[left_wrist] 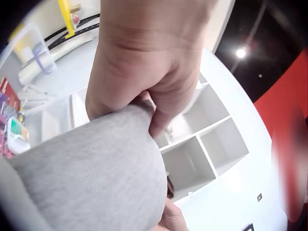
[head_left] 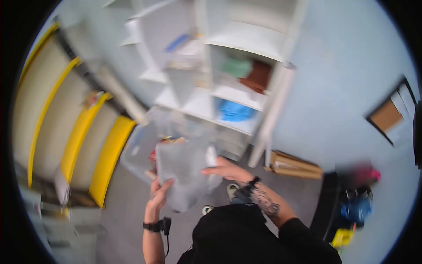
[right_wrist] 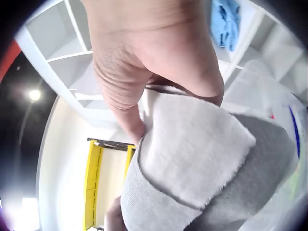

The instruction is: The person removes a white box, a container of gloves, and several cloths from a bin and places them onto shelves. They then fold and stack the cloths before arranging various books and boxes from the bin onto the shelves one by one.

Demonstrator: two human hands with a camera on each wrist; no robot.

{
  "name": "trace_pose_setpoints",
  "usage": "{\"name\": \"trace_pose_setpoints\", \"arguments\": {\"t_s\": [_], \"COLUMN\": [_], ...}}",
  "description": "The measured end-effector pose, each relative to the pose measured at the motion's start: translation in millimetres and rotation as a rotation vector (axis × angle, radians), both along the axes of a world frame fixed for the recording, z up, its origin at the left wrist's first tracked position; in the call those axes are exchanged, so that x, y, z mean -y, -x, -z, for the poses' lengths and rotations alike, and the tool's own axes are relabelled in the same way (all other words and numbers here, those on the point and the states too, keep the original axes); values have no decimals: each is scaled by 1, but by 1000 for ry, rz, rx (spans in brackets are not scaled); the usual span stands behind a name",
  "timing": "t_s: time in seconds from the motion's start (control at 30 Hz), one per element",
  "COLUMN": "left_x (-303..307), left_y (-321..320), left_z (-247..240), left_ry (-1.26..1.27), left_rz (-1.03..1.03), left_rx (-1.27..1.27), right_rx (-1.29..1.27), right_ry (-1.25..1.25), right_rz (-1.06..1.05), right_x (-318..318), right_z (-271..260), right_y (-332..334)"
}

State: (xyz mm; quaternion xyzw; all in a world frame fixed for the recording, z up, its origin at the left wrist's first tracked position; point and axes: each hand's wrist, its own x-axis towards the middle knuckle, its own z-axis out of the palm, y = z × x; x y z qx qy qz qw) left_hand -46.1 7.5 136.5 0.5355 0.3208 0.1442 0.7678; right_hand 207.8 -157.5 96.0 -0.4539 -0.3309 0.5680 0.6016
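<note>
A grey piece of fabric (head_left: pixel 182 176) is held up in front of the body between both hands. My left hand (head_left: pixel 160 193) grips its left edge, thumb on the near face; in the left wrist view the fabric (left_wrist: pixel 91 168) hangs as a smooth curved sheet below the fingers. On the opposite side, my right hand (head_left: pixel 228 170) pinches the right edge. The right wrist view shows the fabric (right_wrist: pixel 192 144) doubled over, a paler flap with a raw edge lying on top, between thumb and fingers.
Behind the fabric stands a clear plastic bin (head_left: pixel 134 152) with colourful items inside. White cubby shelves (head_left: pixel 239 37) hold a blue cloth (head_left: pixel 236 111) and other things. Yellow-edged shelving (head_left: pixel 110 160) is at left; flat cardboard pieces (head_left: pixel 294 166) lean by the right wall.
</note>
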Motion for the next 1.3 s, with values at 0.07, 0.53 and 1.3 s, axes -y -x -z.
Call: {"name": "trace_pose_setpoints", "arguments": {"t_s": [0.07,0.53,1.3], "left_x": [8,-25,-23], "left_y": [-8,-36,-62], "left_z": [31,-30,25], "left_ry": [95,-185,-349], "left_rz": [34,86,-118], "left_rx": [-107,328,-128], "right_rx": [-54,461,-52], "right_ry": [136,-127,359], "right_rz": [23,388,299], "right_x": [21,39,-14], "right_z": [21,-102,-33], "right_y": [-9,-32,-15]}}
